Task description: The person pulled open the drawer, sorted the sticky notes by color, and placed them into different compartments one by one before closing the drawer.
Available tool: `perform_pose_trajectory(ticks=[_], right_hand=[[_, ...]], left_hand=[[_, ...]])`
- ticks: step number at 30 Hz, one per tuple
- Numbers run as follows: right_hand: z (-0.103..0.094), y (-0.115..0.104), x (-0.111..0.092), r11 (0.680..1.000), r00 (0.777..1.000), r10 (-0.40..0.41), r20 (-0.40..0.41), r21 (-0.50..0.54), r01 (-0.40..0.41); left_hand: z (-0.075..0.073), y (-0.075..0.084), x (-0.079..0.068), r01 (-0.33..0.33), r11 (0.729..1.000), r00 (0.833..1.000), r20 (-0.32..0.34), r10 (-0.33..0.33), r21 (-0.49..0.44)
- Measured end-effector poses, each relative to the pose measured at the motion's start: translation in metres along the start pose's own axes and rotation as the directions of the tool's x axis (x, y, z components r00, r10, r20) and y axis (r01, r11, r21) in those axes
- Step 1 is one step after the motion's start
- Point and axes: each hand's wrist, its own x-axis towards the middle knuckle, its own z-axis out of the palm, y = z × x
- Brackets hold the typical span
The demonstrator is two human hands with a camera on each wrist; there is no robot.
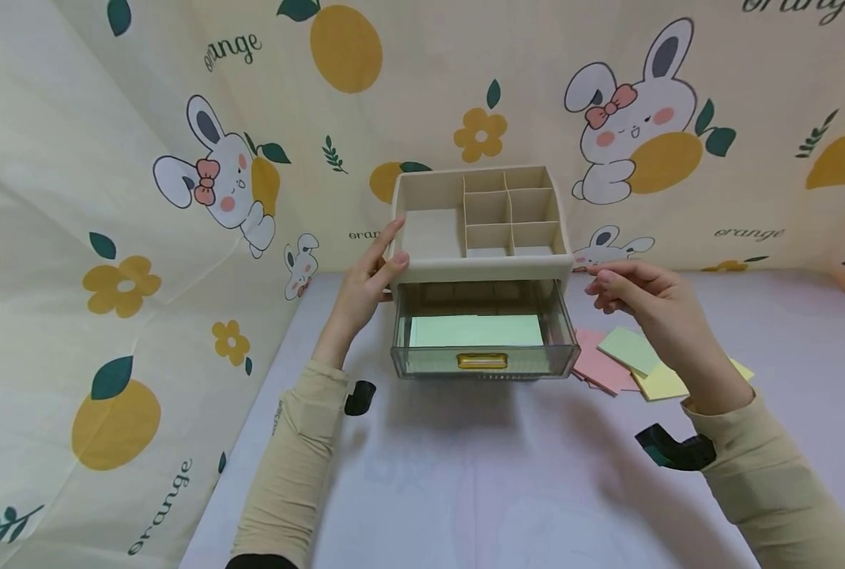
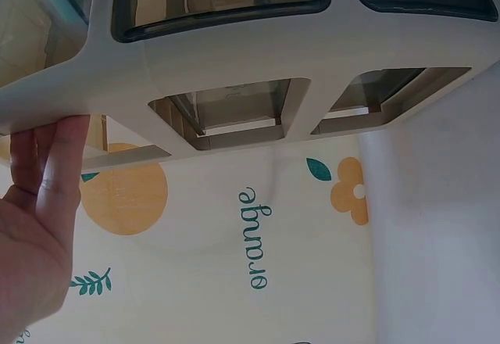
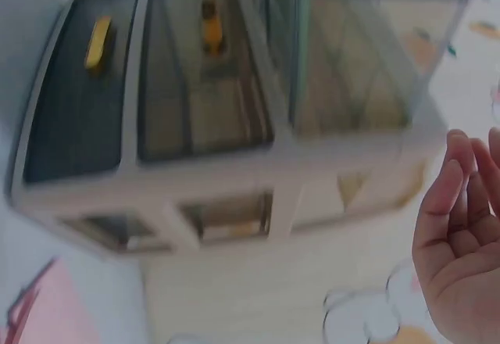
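A cream desk organizer (image 1: pixel 482 269) with a divided top tray stands on the table. Its top drawer (image 1: pixel 422 363), clear grey with a gold handle, is pulled out, and light green paper (image 1: pixel 475 330) lies in it. The right wrist view shows two lower drawers (image 3: pixel 199 102) pushed in. My left hand (image 1: pixel 360 288) rests against the organizer's left side, thumb near the front edge; the left wrist view shows its fingers (image 2: pixel 58 180) extended on that side. Just off the right side hovers my right hand (image 1: pixel 650 304), fingers loosely bent, nothing visible in it.
Right of the organizer, pink note sheets (image 1: pixel 603 363), green sheets (image 1: pixel 628 350) and yellow sheets (image 1: pixel 664 383) lie in a loose pile, partly behind the right forearm. A printed cloth (image 1: pixel 422 103) with rabbits and oranges hangs behind and left of the white table (image 1: pixel 465 482).
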Motion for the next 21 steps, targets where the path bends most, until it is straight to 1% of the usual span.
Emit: perform_pose_trajectory(ticks=[4,6,8,11,13,16,19,21], right_hand=[[-0.020,0.011,-0.002,0.999,1.000,-0.005,-0.030,0.045,0.006],[-0.030,0.018,-0.003,0.999,0.999,0.011,-0.050,0.048,-0.008],[-0.039,0.025,-0.003,0.999,0.997,0.042,-0.072,0.031,-0.039],[-0.052,0.036,-0.006,0.994,0.988,0.108,-0.112,-0.023,-0.111],[-0.060,0.045,-0.007,0.988,0.983,0.144,-0.116,-0.028,-0.149],[-0.072,0.058,-0.010,0.982,0.977,0.182,-0.110,-0.036,-0.187],[-0.085,0.076,-0.013,0.975,0.973,0.219,-0.069,-0.031,-0.222],[-0.092,0.087,-0.015,0.962,0.965,0.259,-0.037,-0.081,-0.261]], left_hand=[[0.000,0.001,-0.001,0.000,1.000,1.000,-0.002,0.000,-0.003],[0.000,0.002,-0.001,0.001,1.000,1.000,-0.003,-0.001,-0.007],[0.000,0.002,-0.001,0.000,1.000,1.000,-0.003,0.000,-0.006],[0.000,0.002,-0.001,-0.003,1.000,1.000,-0.005,0.003,-0.002],[0.000,0.001,0.000,-0.004,1.000,1.000,-0.006,0.004,0.000],[0.000,0.002,0.000,-0.006,1.000,1.000,-0.005,0.006,0.003],[0.000,0.002,0.000,-0.002,1.000,1.000,-0.002,0.002,0.001],[0.000,0.001,-0.001,0.006,1.000,1.000,0.000,-0.006,0.000]])
